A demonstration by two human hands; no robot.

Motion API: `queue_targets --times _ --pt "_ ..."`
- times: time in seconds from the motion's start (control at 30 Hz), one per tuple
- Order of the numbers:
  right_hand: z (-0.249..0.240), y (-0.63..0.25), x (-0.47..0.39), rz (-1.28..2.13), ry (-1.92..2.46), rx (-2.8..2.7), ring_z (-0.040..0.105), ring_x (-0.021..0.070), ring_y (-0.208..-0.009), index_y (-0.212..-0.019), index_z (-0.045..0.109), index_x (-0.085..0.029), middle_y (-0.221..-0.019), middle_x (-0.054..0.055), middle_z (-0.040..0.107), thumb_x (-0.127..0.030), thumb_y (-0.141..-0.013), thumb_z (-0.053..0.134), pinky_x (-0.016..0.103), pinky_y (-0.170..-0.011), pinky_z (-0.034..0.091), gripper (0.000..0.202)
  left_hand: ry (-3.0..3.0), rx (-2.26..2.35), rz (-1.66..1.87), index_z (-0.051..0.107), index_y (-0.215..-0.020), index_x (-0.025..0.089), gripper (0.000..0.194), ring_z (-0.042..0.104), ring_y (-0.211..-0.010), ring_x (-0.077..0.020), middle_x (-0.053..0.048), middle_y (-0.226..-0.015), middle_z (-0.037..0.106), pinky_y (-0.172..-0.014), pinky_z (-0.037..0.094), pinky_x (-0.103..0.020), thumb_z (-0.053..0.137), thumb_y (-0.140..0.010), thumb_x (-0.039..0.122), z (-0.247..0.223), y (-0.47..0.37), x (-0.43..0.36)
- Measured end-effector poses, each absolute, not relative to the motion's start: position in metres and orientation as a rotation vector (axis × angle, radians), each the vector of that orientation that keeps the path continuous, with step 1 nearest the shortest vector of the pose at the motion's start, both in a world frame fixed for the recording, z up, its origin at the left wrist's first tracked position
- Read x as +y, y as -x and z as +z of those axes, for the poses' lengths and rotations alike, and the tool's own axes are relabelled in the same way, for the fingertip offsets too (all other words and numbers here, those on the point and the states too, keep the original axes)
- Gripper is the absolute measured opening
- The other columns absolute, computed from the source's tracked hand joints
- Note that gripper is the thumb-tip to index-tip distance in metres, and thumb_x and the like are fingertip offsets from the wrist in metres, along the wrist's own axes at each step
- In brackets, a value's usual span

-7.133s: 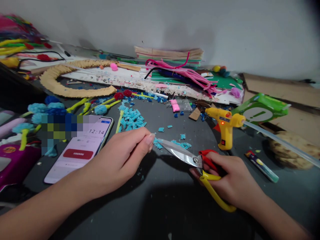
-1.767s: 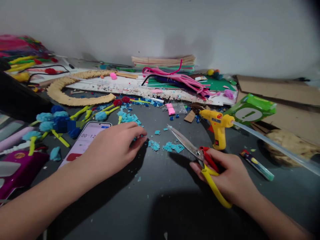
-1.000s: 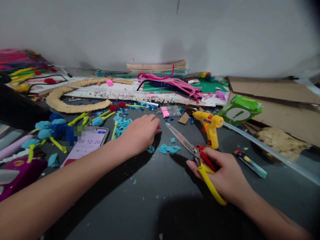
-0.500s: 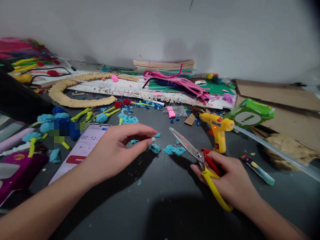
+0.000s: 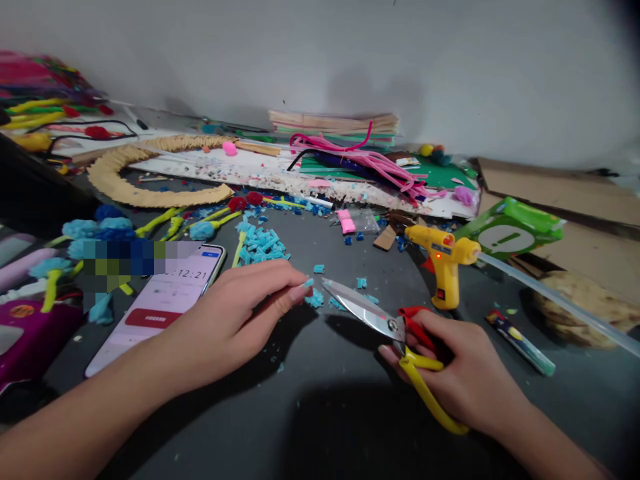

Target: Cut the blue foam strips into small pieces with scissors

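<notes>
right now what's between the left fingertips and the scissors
In the head view, the blue piece pinched in the left hand juts toward the scissors, with loose blue bits on the table below.

A plain pale grey wall with soft, dim shadows on it rises behind a dark grey, smooth, faintly shiny surface.

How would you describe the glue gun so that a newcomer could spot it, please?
On the dark table, find the green box towards the right. Just left of it is the glue gun, yellow with a red light. Only it has a long clear stick jutting from its back.
</notes>
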State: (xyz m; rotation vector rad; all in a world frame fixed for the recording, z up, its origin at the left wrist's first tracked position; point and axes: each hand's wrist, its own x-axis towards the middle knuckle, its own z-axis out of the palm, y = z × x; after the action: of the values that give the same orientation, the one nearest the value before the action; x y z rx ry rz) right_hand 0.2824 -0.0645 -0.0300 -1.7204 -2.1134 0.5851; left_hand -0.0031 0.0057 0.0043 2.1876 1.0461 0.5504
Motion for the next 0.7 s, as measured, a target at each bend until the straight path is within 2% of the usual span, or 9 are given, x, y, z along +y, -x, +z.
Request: queue_targets --times 0.23,0.7 --pt "-0.0304 -0.2857 -0.0664 0.634 1.713 -2.153 0.043 0.0098 -0.051 -0.07 0.051 -0.021 -0.059 -0.004 0.052 -0.045 -0.078 0.07 0.022 -0.048 0.035 0.032 -2.192 1.032 0.456 0.05 -0.082 0.019 0.019 0.048 -0.069 -0.0112 0.001 -0.077 0.054 -0.066 0.038 -0.022 0.041 -0.099 0.024 0.0069 0.0046 0.001" --pt "-0.0271 -0.2816 -0.0635 0.594 1.639 -2.16 0.04 0.0083 -0.048 -0.07 0.057 -0.02 -0.055 -0.005 0.047 -0.045 -0.079 0.071 0.02 -0.046 0.034 0.03 -2.257 1.016 0.499 0.054 -0.084 0.019 0.014 0.049 -0.07 -0.0108 0.001 -0.076 0.055 -0.067 0.037 -0.022 0.046 -0.096 0.019 0.0067 0.0022 -0.0004"
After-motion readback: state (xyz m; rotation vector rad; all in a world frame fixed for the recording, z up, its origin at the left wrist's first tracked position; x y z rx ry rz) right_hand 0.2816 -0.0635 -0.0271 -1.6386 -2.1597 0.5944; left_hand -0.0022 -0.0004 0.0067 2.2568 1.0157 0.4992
